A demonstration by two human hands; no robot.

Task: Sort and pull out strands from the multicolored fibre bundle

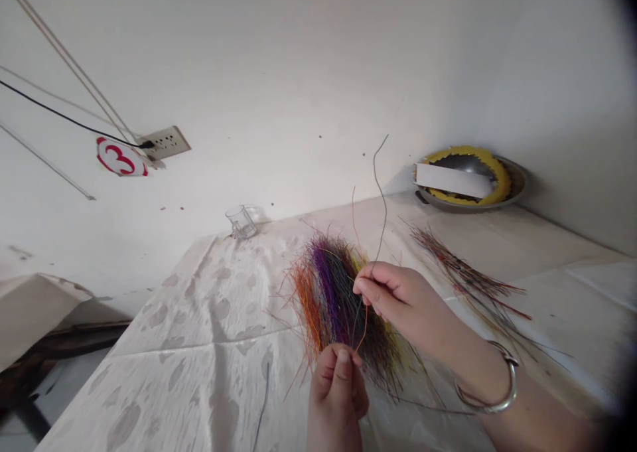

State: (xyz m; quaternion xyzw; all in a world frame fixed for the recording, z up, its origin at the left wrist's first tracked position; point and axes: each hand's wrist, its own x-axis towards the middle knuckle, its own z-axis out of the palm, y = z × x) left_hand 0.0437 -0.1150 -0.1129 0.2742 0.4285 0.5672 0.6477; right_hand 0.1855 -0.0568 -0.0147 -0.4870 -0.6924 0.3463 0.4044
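A wide pile of thin dyed strands (326, 293) in orange, purple, dark green and yellow lies on the covered table in front of me. Above it, my right hand (385, 293) pinches a long dark strand (384, 203), whose wavy free end rises up and away. An orange strand (365, 322) runs from those fingertips down to my left hand (339, 382), closed in a pinch at the pile's near edge. The strand ends inside both pinches are hidden. A silver bracelet (512, 382) circles my right wrist.
To the right lies a looser bundle of strands (462, 266). A metal basin (520, 183) with a yellow ring and a white card stands in the far right corner. A glass mug (241, 222) is near the wall. One dark strand (262, 405) rests on the patterned tablecloth (199, 346).
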